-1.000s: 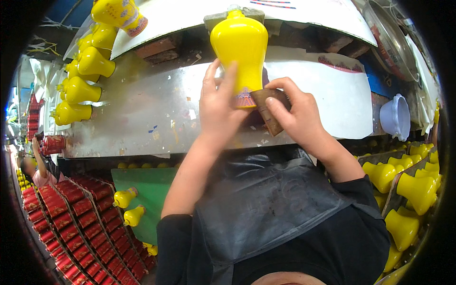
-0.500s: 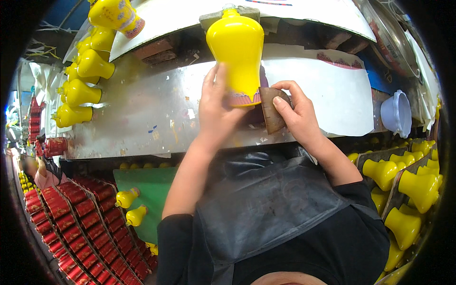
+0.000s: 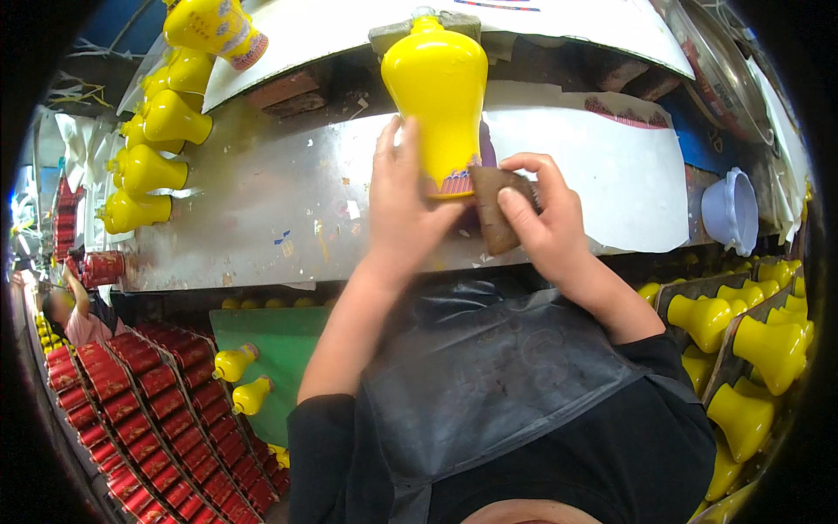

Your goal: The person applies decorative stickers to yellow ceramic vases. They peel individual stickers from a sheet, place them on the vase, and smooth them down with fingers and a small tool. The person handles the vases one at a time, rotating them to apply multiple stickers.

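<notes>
A glossy yellow bottle (image 3: 434, 83) lies on the bench, its neck on a grey block (image 3: 390, 36) at the far side and its base toward me. A pink and purple patterned band (image 3: 456, 182) runs round the bottle's lower end. Around the left of that end my left hand (image 3: 403, 205) holds the bottle, its fingertips slightly blurred. My right hand (image 3: 548, 214) pinches a brown, half-round scraper (image 3: 496, 212) between thumb and fingers. One edge of the scraper is against the band at the base's right. Something purple (image 3: 487, 144) shows behind the bottle's right side.
White sheets (image 3: 594, 188) cover the bench's right half; a pale purple bucket (image 3: 729, 211) stands beyond. Yellow bottles (image 3: 153, 169) line the left. Red cylinders (image 3: 131, 402) fill racks lower left, more yellow bottles (image 3: 742, 419) lower right. A person (image 3: 83, 319) is at far left.
The bottle has turned a little, bringing more of the patterned band into view. The scraper has shifted slightly left and tilted over the band's edge. The far-left person's arm has risen.
</notes>
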Tool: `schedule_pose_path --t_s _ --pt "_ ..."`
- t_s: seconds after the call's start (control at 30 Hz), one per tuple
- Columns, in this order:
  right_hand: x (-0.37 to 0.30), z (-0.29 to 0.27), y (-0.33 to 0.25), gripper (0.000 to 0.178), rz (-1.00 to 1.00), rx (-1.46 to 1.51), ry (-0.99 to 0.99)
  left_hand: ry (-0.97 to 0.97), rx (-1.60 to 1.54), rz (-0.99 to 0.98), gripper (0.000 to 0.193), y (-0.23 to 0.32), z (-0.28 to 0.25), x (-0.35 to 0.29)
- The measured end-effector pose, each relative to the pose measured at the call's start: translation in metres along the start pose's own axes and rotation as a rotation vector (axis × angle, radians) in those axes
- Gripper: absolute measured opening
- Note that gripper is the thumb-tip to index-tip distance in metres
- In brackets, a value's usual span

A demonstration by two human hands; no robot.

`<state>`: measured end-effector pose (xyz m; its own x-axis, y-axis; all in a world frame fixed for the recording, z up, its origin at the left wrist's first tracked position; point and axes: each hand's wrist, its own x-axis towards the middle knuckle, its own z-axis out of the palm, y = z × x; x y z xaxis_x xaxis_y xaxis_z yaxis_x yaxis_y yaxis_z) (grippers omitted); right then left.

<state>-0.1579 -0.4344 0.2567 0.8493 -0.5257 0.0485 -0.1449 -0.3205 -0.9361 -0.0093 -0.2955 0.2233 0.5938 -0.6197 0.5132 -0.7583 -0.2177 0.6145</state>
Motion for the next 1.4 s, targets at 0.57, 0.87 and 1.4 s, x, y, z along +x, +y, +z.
schedule_pose_path --t_s 0.57,0.87,1.4 --pt "0.046 -0.018 -0.016 0.028 -0.327 -0.500 -0.079 -0.132 -0.383 -0.233 0.097 -0.007 0.005 -0.004" --pt "0.060 -0.021 -0.013 0.040 -0.558 -0.666 -0.029 -0.087 -0.193 -0.052 0.104 -0.005 0.007 -0.004" --pt "0.065 -0.021 0.000 0.029 -0.504 -0.448 0.053 -0.233 -0.349 -0.184 0.116 -0.021 0.000 -0.003"
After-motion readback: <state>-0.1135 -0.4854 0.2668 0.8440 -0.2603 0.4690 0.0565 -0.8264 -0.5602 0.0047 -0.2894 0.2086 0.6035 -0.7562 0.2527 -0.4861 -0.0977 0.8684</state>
